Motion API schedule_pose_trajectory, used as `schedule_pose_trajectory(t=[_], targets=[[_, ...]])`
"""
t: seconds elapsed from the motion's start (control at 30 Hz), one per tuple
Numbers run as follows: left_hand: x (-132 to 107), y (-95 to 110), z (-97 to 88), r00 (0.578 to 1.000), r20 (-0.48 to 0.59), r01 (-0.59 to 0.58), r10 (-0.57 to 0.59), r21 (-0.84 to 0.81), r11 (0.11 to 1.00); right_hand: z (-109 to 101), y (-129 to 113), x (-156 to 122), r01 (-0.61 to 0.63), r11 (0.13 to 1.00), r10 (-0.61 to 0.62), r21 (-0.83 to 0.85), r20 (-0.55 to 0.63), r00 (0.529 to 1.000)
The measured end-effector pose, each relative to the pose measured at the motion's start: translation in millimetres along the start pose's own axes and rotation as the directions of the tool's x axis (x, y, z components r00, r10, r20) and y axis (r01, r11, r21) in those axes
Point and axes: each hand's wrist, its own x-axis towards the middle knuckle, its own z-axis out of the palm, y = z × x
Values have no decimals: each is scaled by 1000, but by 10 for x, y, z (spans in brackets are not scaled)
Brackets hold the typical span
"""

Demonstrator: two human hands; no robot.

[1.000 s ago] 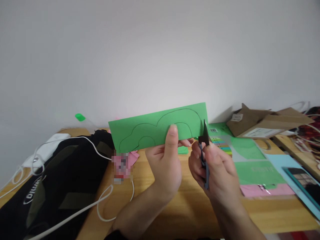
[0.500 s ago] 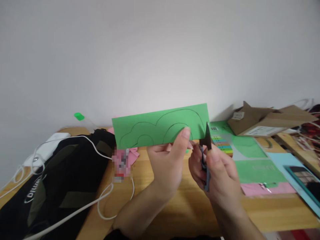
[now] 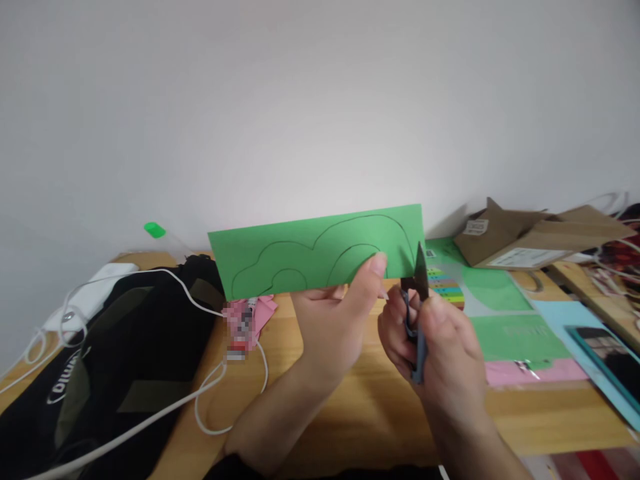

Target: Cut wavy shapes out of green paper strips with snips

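Observation:
My left hand (image 3: 336,320) pinches the lower edge of a long green paper strip (image 3: 300,253) and holds it upright above the wooden desk (image 3: 350,413). A pencilled outline with curved humps runs across the strip. My right hand (image 3: 435,333) is closed round small blue-handled scissors (image 3: 416,313), whose dark blades point up at the strip's lower right corner. The blade tips touch or nearly touch the paper edge.
A black bag (image 3: 115,360) with white cables (image 3: 165,413) fills the left of the desk. Pink paper (image 3: 260,313) lies behind my left hand. Green, pink and blue sheets (image 3: 515,340) and a brown cardboard box (image 3: 535,240) sit on the right.
My left thumb slid right along the strip toward the scissors. The strip tilted a little and the scissors shifted slightly right with it.

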Motion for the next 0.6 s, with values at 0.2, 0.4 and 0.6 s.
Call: schedule_pose_trajectory(t=[0.2, 0.4, 0.6], targets=[[-3, 7, 2, 1000, 3, 1, -1, 6, 1000, -10, 8, 2, -30, 999, 29, 45, 11, 1000], [-7, 6, 20, 1000, -2, -27, 27, -30, 999, 14, -4, 10, -44, 998, 44, 49, 2, 999], [-9, -10, 18, 999, -6, -35, 35, -20, 999, 34, -4, 2, -7, 1000, 7, 0, -23, 1000]])
